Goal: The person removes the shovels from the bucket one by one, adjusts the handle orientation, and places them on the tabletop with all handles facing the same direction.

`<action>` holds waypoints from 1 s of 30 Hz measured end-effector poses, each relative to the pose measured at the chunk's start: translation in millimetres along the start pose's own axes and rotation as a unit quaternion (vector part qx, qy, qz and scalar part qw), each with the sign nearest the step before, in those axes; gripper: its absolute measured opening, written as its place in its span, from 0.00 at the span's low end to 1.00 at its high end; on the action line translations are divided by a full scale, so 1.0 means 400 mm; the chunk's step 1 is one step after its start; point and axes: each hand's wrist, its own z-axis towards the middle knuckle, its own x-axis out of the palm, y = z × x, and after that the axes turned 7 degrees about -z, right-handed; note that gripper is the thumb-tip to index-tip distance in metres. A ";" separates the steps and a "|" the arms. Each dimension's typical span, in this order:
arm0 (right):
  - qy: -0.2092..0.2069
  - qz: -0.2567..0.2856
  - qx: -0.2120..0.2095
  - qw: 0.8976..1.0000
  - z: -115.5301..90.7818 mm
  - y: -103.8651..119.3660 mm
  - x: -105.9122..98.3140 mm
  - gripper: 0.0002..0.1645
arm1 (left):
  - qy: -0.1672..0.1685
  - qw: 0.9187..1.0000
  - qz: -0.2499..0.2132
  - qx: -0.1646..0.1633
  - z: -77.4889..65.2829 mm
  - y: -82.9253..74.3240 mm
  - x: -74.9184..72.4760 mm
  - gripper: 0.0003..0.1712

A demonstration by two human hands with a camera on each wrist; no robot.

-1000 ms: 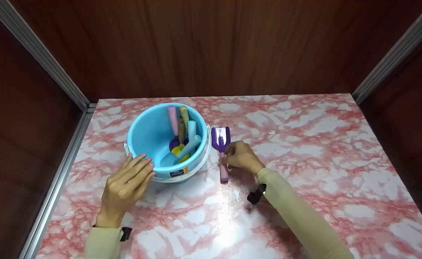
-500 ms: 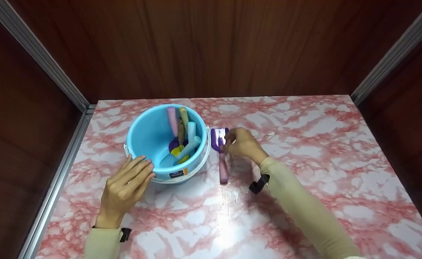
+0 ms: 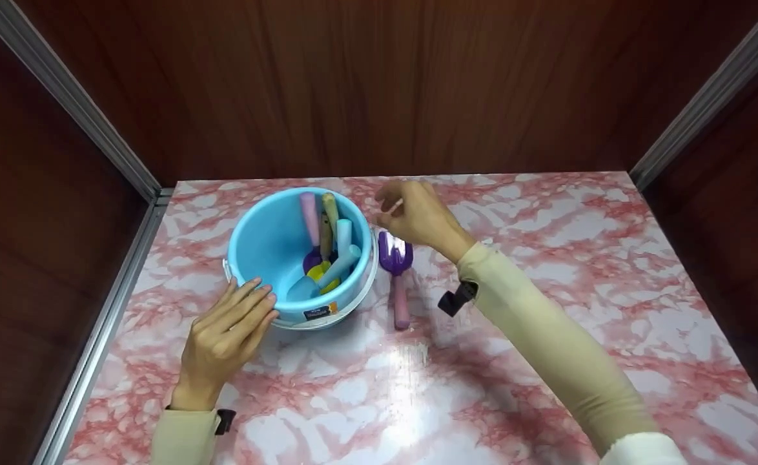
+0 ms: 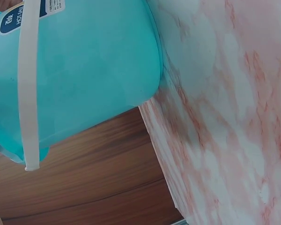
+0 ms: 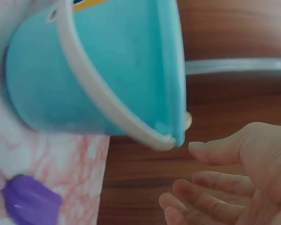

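A light blue bucket [image 3: 259, 239] stands on the table, its white handle [image 4: 29, 84] hanging down the near side. My left hand [image 3: 224, 336] rests on its near left rim with the fingers straight. Inside, several hand tools lean to the right, among them a pink handle [image 3: 311, 219] and a light blue handle [image 3: 344, 232]. To the right of the bucket lies a toy shovel [image 3: 401, 303] with a purple blade and pink handle. Raised beyond the blade, my right hand [image 3: 418, 216] is beside the bucket's right rim, thumb and fingers apart, holding nothing.
A red and white marbled table [image 3: 547, 271] carries everything. Dark wooden panels [image 3: 385, 84] enclose it at the back and both sides. Metal strips [image 3: 101, 323] run along the left edge and up the corners.
My right hand has moved from the shovel's handle, over its blade, to a place farther back near the bucket's right rim. The shovel stays on the table. My left hand has not moved.
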 end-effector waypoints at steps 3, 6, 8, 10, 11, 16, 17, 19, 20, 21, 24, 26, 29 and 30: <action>0.003 -0.009 -0.027 1.000 0.012 0.034 0.000 0.20 | -0.001 1.000 0.000 0.001 0.001 0.001 0.001 0.13; 0.009 -0.018 -0.046 0.999 0.021 0.063 0.007 0.21 | -0.001 1.000 -0.002 -0.001 0.001 0.001 0.001 0.13; 0.014 -0.027 -0.055 0.998 0.025 0.079 0.013 0.22 | -0.001 1.000 -0.004 -0.003 0.001 0.001 0.001 0.13; 0.019 -0.033 -0.064 0.997 0.027 0.091 0.019 0.23 | -0.001 1.000 -0.005 -0.004 0.000 0.001 0.001 0.13; 0.021 -0.036 -0.068 0.997 0.029 0.096 0.022 0.23 | -0.002 1.000 -0.006 -0.004 -0.001 0.000 0.001 0.13; 0.030 -0.048 -0.089 0.994 0.034 0.114 0.027 0.22 | -0.005 1.000 -0.004 -0.003 -0.002 -0.001 0.003 0.13; 0.031 -0.049 -0.093 0.994 0.035 0.118 0.027 0.22 | -0.007 1.000 -0.005 -0.002 -0.002 -0.001 0.004 0.13; 0.034 -0.051 -0.101 0.993 0.037 0.125 0.028 0.21 | -0.009 1.000 -0.005 -0.002 -0.002 -0.001 0.004 0.13; 0.036 -0.053 -0.106 0.992 0.038 0.129 0.029 0.22 | -0.009 1.000 -0.005 -0.003 -0.002 -0.001 0.004 0.13; 0.040 -0.053 -0.110 0.992 0.040 0.133 0.031 0.22 | -0.010 1.000 -0.005 -0.004 -0.002 -0.001 0.003 0.13; 0.053 -0.062 -0.118 0.990 0.044 0.146 0.040 0.23 | -0.009 1.000 -0.005 -0.006 -0.001 -0.001 0.001 0.13; 0.063 -0.074 -0.122 0.988 0.046 0.155 0.049 0.23 | -0.006 1.000 -0.003 -0.006 -0.001 0.000 0.000 0.13; 0.077 -0.082 -0.136 0.984 0.047 0.163 0.065 0.17 | -0.004 1.000 -0.003 -0.007 -0.001 0.001 0.002 0.13; 0.083 -0.086 -0.138 0.983 0.048 0.165 0.071 0.16 | -0.003 1.000 -0.004 -0.007 -0.001 0.001 0.004 0.13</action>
